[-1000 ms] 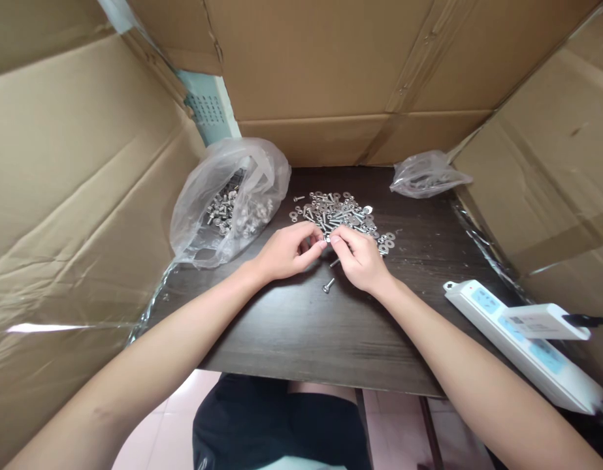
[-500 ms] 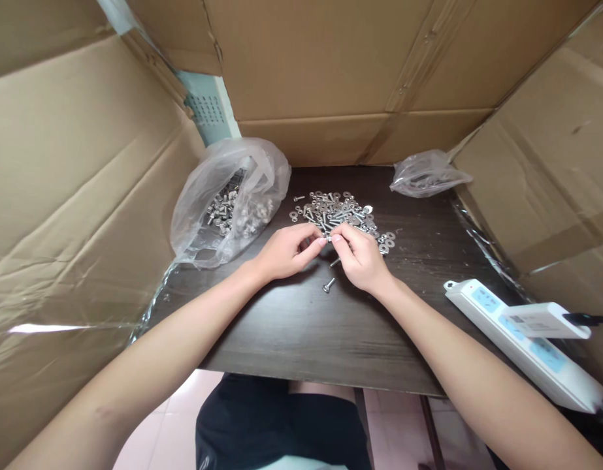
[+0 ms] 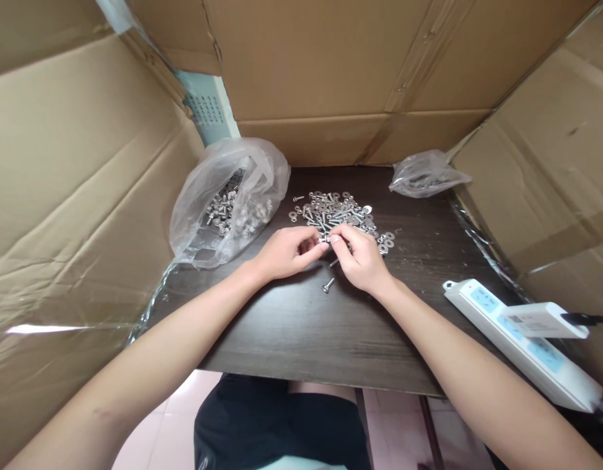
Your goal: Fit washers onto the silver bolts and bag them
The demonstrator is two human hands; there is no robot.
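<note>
Over the near edge of the pile, a small bolt [image 3: 323,239] is held between my two hands. My left hand [image 3: 287,252] pinches one end with thumb and fingers. From the other side, the fingertips of my right hand [image 3: 362,260] are closed on it and partly cover it. Whether a nut or washer sits on the bolt is too small to tell. Just beyond my fingers spreads a pile of loose bolts, nuts and washers [image 3: 336,209]. One bolt with hardware on it [image 3: 327,285] lies nearer me, and another bolt lies partly under my right hand.
On the left stands an open clear plastic bag [image 3: 183,228] with many bolts inside. A smaller plastic bag [image 3: 426,175] lies at the back right. A white power strip [image 3: 517,346] with a plugged-in adapter is at the right. Cardboard walls [image 3: 321,65] surround the dark table [image 3: 281,333].
My left fingers have parted slightly and shifted on the bolt, so more of it shows. My right hand stays almost in place.
</note>
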